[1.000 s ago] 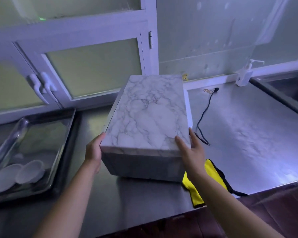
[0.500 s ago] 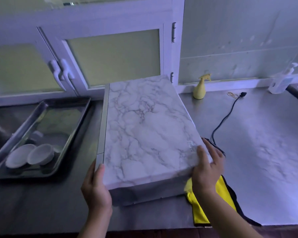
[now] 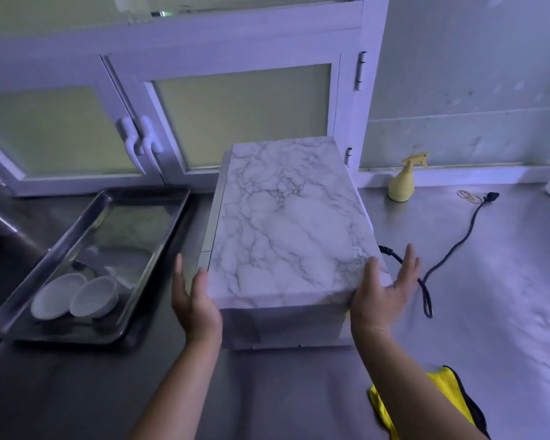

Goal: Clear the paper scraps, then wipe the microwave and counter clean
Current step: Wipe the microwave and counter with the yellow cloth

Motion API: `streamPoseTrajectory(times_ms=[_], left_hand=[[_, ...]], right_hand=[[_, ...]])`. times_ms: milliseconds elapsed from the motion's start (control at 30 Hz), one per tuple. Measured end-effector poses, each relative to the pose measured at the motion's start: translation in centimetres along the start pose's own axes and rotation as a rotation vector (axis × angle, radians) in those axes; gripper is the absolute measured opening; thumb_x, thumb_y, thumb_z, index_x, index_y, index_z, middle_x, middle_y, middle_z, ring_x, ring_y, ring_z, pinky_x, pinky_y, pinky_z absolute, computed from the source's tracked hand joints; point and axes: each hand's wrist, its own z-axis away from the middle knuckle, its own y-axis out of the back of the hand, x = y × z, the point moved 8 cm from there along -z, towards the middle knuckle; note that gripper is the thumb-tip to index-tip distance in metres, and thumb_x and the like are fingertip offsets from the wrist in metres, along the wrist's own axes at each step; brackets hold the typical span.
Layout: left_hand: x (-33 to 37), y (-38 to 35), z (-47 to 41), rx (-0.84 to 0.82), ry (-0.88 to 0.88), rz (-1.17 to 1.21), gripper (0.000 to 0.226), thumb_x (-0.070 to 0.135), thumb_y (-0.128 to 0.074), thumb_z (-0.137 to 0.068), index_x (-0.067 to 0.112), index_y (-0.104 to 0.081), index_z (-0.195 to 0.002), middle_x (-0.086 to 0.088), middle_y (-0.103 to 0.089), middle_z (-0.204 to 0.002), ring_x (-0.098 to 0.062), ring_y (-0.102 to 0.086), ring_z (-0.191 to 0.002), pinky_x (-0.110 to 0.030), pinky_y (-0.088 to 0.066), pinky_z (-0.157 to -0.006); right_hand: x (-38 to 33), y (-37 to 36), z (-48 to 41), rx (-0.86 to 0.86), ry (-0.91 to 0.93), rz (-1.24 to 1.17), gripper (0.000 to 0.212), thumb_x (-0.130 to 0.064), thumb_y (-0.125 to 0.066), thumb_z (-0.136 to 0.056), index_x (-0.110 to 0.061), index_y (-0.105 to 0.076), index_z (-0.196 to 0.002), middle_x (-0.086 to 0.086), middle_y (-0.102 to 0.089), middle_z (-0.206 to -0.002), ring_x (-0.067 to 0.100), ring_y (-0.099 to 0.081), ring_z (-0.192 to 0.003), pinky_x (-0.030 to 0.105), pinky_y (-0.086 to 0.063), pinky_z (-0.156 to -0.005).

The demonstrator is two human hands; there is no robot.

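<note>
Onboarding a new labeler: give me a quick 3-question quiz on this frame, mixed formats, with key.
1. True or false: the yellow cloth lies on top of the marble-patterned microwave.
2. Multiple choice: what sits in the metal tray? A) two white dishes B) a spray bottle C) a power plug
3. Fill in: the left hand and right hand are each placed with straight fingers against a near ____ of the microwave.

Key:
1. False; the cloth lies on the counter, nearer than the microwave.
2. A; the white dishes are side by side. The yellow spray bottle stands by the wall.
3. corner
</note>
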Motion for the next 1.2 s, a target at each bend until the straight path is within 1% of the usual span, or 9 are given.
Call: streamPoseTrajectory(times_ms=[133, 300, 433, 533, 700, 800, 933, 1067, 1200], left_hand=[[-0.1, -1.3, -3.2, -0.011, 0.002, -0.055, 0.066, 0.034, -0.054, -0.081, 0.025, -0.048, -0.146, 0.008, -0.045, -0.151, -0.009, -0.041, -0.139, -0.039, -0.033, -0.117], [-0.1, -2.4, -5.4, -0.098, 0.014, -0.172, 0.064, 0.042, -0.05, -0.083, 0.027, -0.049, -0.145, 0.001, -0.039, -0.156, -0.013, -0.034, -0.144, -0.042, -0.027, -0.12], [0.6, -2.7, -5.9, -0.193, 0.012, -0.395, 0.07, 0.05, -0.043, -0.081, 0.025, -0.048, -0.146, -0.003, -0.039, -0.156, -0.019, -0.029, -0.146, -0.046, -0.018, -0.12], [1.3, -1.7, -6.0, -0.228, 0.041, -0.658, 0.074, 0.058, -0.047, -0.087, 0.029, -0.033, -0.154, -0.011, -0.026, -0.162, -0.029, -0.022, -0.148, -0.051, -0.017, -0.119], [5.5, -0.7, -1.8, -0.353, -0.376, -0.741, 0.084, 0.055, -0.049, -0.082, 0.021, -0.028, -0.156, -0.019, -0.017, -0.163, -0.033, -0.016, -0.15, -0.051, -0.014, -0.119], [5.1, 0.3, 2.8, -0.427, -0.535, -0.691, 0.082, 0.044, -0.054, -0.078, 0.012, -0.035, -0.152, -0.026, -0.022, -0.159, -0.038, -0.022, -0.147, -0.051, -0.02, -0.116], [-0.5, 1.8, 9.5, -0.677, -0.588, -0.781, 0.079, 0.021, -0.065, -0.076, 0.013, -0.04, -0.15, -0.022, -0.024, -0.16, -0.037, -0.025, -0.147, -0.052, -0.026, -0.115], [-9.7, 4.6, 14.4, -1.004, -0.37, -1.194, 0.086, 0.029, -0.068, -0.083, 0.028, -0.023, -0.156, -0.008, -0.005, -0.166, -0.033, -0.011, -0.152, -0.045, -0.023, -0.119], [-14.2, 8.4, 16.6, -1.076, -0.124, -1.479, 0.088, 0.044, -0.059, -0.086, 0.041, -0.006, -0.156, -0.003, 0.004, -0.166, -0.027, -0.002, -0.153, -0.036, -0.017, -0.12]], right_hand=[[0.6, -2.7, -0.2, 0.02, -0.028, -0.036, 0.068, -0.043, -0.056, -0.078, -0.035, -0.048, -0.145, -0.02, -0.036, -0.15, -0.013, -0.029, -0.137, 0.011, -0.02, -0.11], [0.2, -4.5, -0.7, 0.022, -0.034, -0.035, 0.071, -0.043, -0.054, -0.076, -0.03, -0.046, -0.146, -0.018, -0.04, -0.149, -0.001, -0.035, -0.14, 0.031, -0.026, -0.12], [-0.9, -4.5, -0.5, -0.075, -0.046, 0.073, 0.071, -0.041, -0.056, -0.083, -0.036, -0.035, -0.15, -0.015, -0.037, -0.156, 0.002, -0.036, -0.141, 0.038, -0.028, -0.12], [-1.8, -3.3, 0.0, -0.215, -0.034, 0.203, 0.077, -0.05, -0.062, -0.088, -0.047, -0.019, -0.153, -0.018, -0.02, -0.162, -0.005, -0.026, -0.138, 0.033, -0.026, -0.118], [-0.8, 5.1, 2.0, -0.263, 0.216, 0.542, 0.069, -0.045, -0.063, -0.094, -0.035, -0.029, -0.153, -0.005, -0.024, -0.161, 0.013, -0.021, -0.149, 0.038, -0.022, -0.118], [4.9, 12.8, 2.4, -0.285, 0.011, 0.92, 0.075, -0.043, -0.069, -0.089, -0.025, -0.033, -0.152, 0.007, -0.026, -0.16, 0.03, -0.027, -0.146, 0.051, -0.027, -0.115], [10.9, 23.1, 2.8, -0.255, -0.404, 1.178, 0.082, -0.049, -0.07, -0.084, -0.021, -0.031, -0.15, 0.01, -0.033, -0.155, 0.035, -0.031, -0.141, 0.049, -0.031, -0.111], [14.0, 27.2, 2.7, -0.326, -0.475, 1.292, 0.085, -0.052, -0.071, -0.082, -0.017, -0.032, -0.149, 0.007, -0.036, -0.153, 0.034, -0.028, -0.141, 0.051, -0.031, -0.111], [14.4, 27.6, 1.8, -0.271, -0.482, 1.367, 0.078, -0.059, -0.075, -0.073, -0.021, -0.043, -0.134, 0.012, -0.049, -0.14, 0.035, -0.037, -0.135, 0.05, -0.029, -0.109]])
